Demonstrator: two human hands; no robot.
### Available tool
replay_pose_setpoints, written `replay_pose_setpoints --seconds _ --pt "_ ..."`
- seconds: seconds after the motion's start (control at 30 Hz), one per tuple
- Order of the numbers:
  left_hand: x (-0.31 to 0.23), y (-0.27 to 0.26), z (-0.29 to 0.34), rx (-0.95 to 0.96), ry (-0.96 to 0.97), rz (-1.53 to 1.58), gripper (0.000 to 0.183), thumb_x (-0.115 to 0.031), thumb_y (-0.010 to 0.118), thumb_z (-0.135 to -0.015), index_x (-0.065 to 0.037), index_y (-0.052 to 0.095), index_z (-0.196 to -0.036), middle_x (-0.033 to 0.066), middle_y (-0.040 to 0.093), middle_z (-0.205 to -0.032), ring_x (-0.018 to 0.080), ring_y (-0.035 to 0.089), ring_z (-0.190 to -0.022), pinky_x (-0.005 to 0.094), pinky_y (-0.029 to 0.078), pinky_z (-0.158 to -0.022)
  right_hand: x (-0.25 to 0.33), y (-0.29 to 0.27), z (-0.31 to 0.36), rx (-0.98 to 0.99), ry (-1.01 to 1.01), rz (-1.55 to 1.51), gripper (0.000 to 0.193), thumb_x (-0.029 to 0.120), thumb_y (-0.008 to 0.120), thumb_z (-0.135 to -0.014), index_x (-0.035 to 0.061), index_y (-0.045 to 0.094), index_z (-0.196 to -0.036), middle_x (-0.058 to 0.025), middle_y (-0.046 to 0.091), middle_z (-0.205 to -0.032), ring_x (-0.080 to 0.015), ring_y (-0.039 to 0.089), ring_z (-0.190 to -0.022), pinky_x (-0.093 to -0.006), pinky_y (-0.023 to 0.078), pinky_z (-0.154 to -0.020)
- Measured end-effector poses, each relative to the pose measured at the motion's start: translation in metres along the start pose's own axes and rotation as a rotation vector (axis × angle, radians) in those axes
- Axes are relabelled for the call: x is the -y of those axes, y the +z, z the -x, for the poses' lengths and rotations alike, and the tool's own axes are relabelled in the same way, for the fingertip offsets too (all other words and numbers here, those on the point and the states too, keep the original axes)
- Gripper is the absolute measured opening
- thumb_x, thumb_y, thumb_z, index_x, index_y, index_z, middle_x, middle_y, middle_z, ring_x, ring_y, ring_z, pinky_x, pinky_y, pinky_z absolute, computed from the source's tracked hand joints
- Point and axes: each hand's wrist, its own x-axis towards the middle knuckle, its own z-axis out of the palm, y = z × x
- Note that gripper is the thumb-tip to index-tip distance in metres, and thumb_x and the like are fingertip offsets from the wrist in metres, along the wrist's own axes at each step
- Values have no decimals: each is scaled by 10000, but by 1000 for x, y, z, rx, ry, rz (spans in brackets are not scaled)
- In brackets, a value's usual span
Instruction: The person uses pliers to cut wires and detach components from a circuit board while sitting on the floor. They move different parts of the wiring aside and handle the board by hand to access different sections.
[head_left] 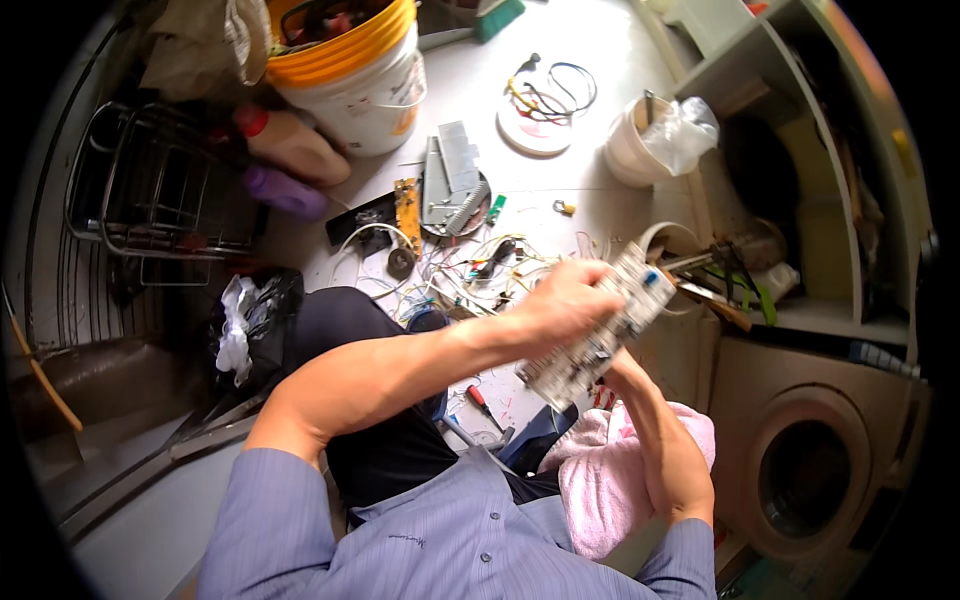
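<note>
A pale circuit board (597, 343) crowded with small parts is held up at a tilt in front of me, slightly smeared by motion. My left hand (568, 303) is closed at its upper left edge, with fingers curled over onto the board. From below, my right hand (618, 369) grips the board near its lower end; most of its fingers are hidden behind it. A pale curved strip (672, 236) arcs beside the board's far end. Loose wires (455, 285) lie tangled on the floor beyond my left forearm.
A red-handled screwdriver (479, 400) lies between my legs. Farther off are metal plates (452, 180), a yellow-rimmed bucket (350, 100), a white dish with cables (537, 130) and a small bin (640, 145). A pink towel (620, 480) lies under my right forearm; a washing machine (800, 460) stands right.
</note>
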Motion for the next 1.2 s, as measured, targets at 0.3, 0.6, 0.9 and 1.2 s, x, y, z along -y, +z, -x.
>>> replay_pose_setpoints --seconds 0.3,0.6,0.9,1.2 --pt "-24 18 1 135 123 -62 266 -144 610 -847 40 677 -1026 59 692 -867 122 606 -843 304 494 -796 36 68 -111 342 321 96 191 187 544 -1032 38 555 -1151 -98 736 -888 -176 669 -699 -335 547 -625" --pt "-34 10 3 53 152 -151 230 -148 609 -832 55 651 -932 93 641 -767 146 591 -776 341 486 -735 45 71 -126 379 275 -28 221 197 545 -1031 72 572 -1211 -111 738 -978 -209 715 -794 -344 562 -672" --pt "-36 -12 1 134 -76 514 228 -77 608 -960 31 642 -1158 121 719 -1035 169 709 -870 315 590 -784 55 9 -76 163 183 -180 267 192 623 -977 47 601 -1200 -94 719 -976 -186 687 -781 -322 556 -639" --pt "-13 -6 -4 177 -147 578 261 -78 604 -972 14 624 -1215 128 713 -1086 191 715 -928 349 600 -853 61 -29 -4 -74 -83 -322 261 157 653 -934 3 669 -1145 -49 693 -990 -124 651 -816 -289 549 -683"
